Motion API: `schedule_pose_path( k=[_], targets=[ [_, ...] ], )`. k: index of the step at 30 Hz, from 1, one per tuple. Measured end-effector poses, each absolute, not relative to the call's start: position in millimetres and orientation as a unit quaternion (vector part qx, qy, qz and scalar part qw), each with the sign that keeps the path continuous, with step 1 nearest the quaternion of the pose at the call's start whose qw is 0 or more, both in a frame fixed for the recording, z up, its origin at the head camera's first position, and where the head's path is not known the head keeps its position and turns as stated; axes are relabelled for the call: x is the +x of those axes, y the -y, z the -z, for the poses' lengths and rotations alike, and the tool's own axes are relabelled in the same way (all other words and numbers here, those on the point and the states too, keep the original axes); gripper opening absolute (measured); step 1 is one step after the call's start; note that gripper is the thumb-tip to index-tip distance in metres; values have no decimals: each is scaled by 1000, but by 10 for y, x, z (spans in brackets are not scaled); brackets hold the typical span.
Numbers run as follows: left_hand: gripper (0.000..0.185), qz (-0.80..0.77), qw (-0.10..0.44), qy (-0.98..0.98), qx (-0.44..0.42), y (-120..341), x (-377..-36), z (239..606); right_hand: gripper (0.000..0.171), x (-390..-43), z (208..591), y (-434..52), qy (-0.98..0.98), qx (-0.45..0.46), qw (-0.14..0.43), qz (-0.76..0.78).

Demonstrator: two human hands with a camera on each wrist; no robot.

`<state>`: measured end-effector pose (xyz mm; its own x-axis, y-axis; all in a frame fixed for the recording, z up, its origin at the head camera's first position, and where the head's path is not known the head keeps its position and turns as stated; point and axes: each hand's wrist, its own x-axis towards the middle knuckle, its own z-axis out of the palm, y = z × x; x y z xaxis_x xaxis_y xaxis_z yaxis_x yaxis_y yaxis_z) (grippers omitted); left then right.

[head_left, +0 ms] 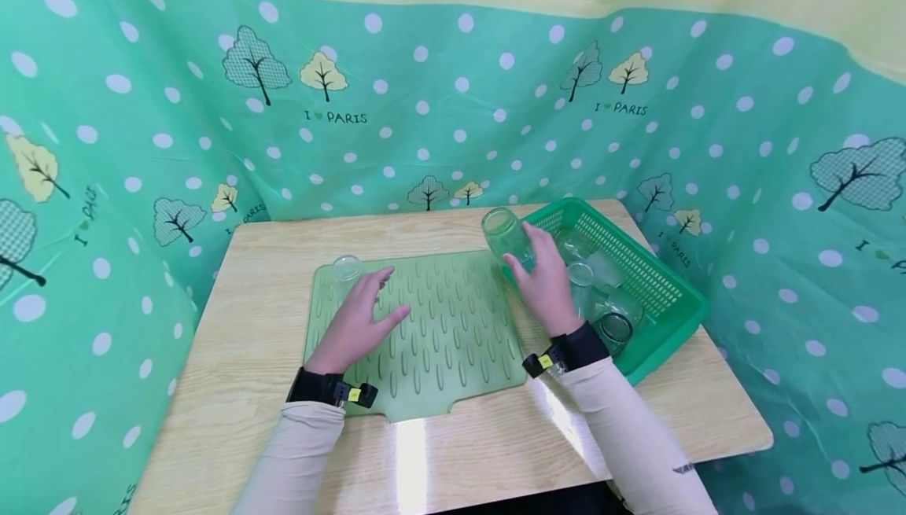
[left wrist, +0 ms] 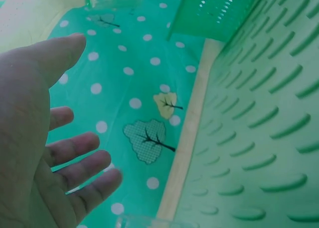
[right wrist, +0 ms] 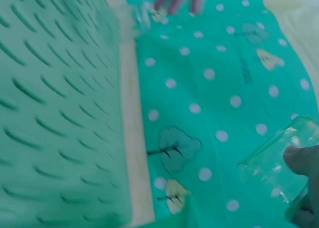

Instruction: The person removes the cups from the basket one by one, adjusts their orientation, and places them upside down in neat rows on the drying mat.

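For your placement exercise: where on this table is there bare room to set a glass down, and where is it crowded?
Free: the green ribbed mat between the left hand and right hand, and the wooden table in front of it. Crowded: the green basket, full of glasses.
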<state>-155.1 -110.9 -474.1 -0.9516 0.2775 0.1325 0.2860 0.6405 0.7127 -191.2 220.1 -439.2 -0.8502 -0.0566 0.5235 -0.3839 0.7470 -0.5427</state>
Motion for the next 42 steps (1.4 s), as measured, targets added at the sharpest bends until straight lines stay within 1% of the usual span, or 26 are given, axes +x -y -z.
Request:
schedule_pose_path(
  k=[4,9,16,20,23,27,30,32,35,39,41,42],
  targets=[
    [77,411,20,897,-163,1055,-1575,4669,67,-1840,4528,-2007,898,160,264,-314],
    [78,417,44,892,-168,995,-1598,4595,66,-1752,4715,-1761,901,200,248,-293],
    [82,416,38,892,-174,885,-1619,4567,65,-1646,4964,-1509,896,225,250,-291],
    [78,406,40,895,-181,817,-1635,4597,68,-1615,5036,-1392,896,240,250,-278],
    [74,399,45,897,-186,774,-1643,4618,69,-1601,5067,-1317,898,240,240,-279],
    [64,390,50,899,-192,746,-1643,4640,71,-1573,5114,-1270,903,236,216,-288],
    [57,381,57,902,-194,755,-1646,4648,73,-1564,5153,-1246,905,235,212,-284],
    [55,380,58,902,-194,759,-1638,4650,74,-1558,5183,-1237,906,235,210,-282],
    [55,380,52,904,-188,762,-1637,4664,82,-1556,5209,-1247,910,238,179,-288],
    [55,385,41,905,-176,772,-1658,4672,101,-1536,5275,-1352,930,221,89,-279],
    [55,384,41,907,-168,785,-1678,4668,107,-1519,5332,-1445,944,200,46,-259],
    [55,382,44,908,-165,796,-1690,4668,108,-1508,5359,-1493,951,188,26,-245]
  ],
)
